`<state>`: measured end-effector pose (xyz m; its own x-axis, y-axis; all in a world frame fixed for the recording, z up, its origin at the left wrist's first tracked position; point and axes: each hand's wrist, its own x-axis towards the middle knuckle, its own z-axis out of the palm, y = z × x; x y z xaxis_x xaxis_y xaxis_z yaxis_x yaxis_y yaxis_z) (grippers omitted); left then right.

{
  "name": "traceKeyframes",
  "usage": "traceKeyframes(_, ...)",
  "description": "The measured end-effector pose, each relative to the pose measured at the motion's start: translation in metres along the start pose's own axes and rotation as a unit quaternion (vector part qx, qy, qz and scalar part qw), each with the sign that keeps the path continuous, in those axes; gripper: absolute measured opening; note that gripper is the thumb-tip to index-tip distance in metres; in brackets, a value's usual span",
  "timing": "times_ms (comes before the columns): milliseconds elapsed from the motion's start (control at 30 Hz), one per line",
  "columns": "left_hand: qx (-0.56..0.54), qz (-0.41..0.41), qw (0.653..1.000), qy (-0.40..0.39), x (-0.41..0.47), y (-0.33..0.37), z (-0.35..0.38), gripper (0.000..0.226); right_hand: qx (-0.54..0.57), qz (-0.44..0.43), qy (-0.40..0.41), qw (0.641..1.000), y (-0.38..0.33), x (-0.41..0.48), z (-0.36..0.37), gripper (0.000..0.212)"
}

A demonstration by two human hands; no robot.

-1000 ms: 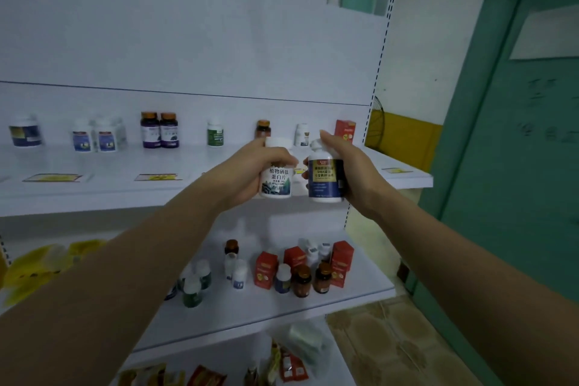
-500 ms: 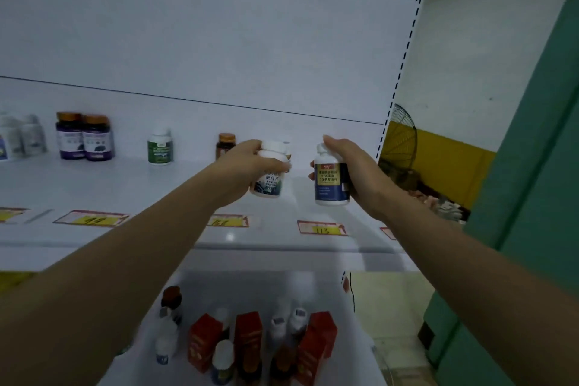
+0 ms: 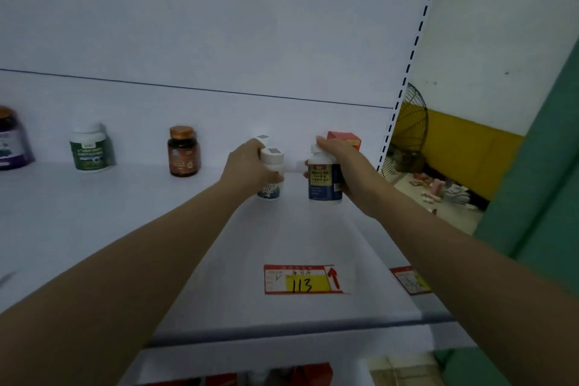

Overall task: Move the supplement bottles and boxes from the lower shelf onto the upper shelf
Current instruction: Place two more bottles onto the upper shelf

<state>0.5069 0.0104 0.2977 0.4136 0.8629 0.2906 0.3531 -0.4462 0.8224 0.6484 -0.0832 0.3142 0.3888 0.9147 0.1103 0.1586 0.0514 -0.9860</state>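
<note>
Both my arms reach deep over the white upper shelf (image 3: pixel 125 229). My left hand (image 3: pixel 247 168) is closed on a small white bottle (image 3: pixel 272 174) with a white cap. It sits low over the shelf, just in front of another white bottle (image 3: pixel 262 138) at the back wall. My right hand (image 3: pixel 341 163) grips a white bottle with a dark blue and yellow label (image 3: pixel 324 180), upright, its base at or just above the shelf. A red box (image 3: pixel 344 138) stands behind that hand. Tops of red boxes (image 3: pixel 310 373) on the lower shelf show at the bottom edge.
Further left on the upper shelf stand a brown bottle (image 3: pixel 183 150), a green-labelled white bottle (image 3: pixel 91 147) and a purple-labelled bottle (image 3: pixel 11 141). A price tag marked 113 (image 3: pixel 302 279) lies near the front edge. A fan (image 3: pixel 407 131) and green door frame (image 3: pixel 539 191) are to the right.
Both hands have carried their bottles forward and down toward the back of the upper shelf. My view has moved closer and the lower shelf has almost left the frame.
</note>
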Motion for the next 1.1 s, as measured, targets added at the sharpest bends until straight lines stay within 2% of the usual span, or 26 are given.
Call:
traceKeyframes(167, 0.085, 0.053, 0.995, 0.020, 0.018, 0.000, 0.018, 0.053, 0.023, 0.006, 0.006, 1.000, 0.009, 0.022, -0.009, 0.022)
traceKeyframes(300, 0.197, 0.089, 0.975, 0.054, 0.029, 0.002, 0.031, 0.047, 0.019, 0.013, -0.012, 1.000, 0.017, 0.038, -0.017, 0.020)
traceKeyframes(367, 0.252, 0.097, 0.959, 0.081, 0.037, 0.000, 0.037, 0.044, 0.021, 0.005, -0.024, 0.999, 0.017, 0.045, -0.022, 0.019)
traceKeyframes(500, 0.389, 0.114, 0.907, 0.114, 0.052, 0.000, 0.043, 0.042, 0.042, -0.001, -0.048, 0.998, 0.019, 0.056, -0.032, 0.024)
traceKeyframes(633, 0.455, 0.106, 0.875, 0.127, 0.062, 0.004, 0.049, 0.043, 0.049, 0.008, -0.053, 0.997, 0.024, 0.063, -0.041, 0.027)
traceKeyframes(800, 0.474, 0.088, 0.867, 0.128, 0.071, 0.005, 0.062, 0.041, 0.067, 0.007, -0.077, 0.995, 0.026, 0.064, -0.050, 0.017)
traceKeyframes(967, 0.438, 0.087, 0.884, 0.138, 0.064, 0.001, 0.067, 0.058, 0.065, 0.000, -0.084, 0.994, 0.028, 0.065, -0.051, 0.015)
traceKeyframes(1100, 0.419, 0.097, 0.890, 0.151, 0.043, 0.006, 0.055, 0.045, 0.059, -0.008, -0.085, 0.995, 0.024, 0.061, -0.049, 0.018)
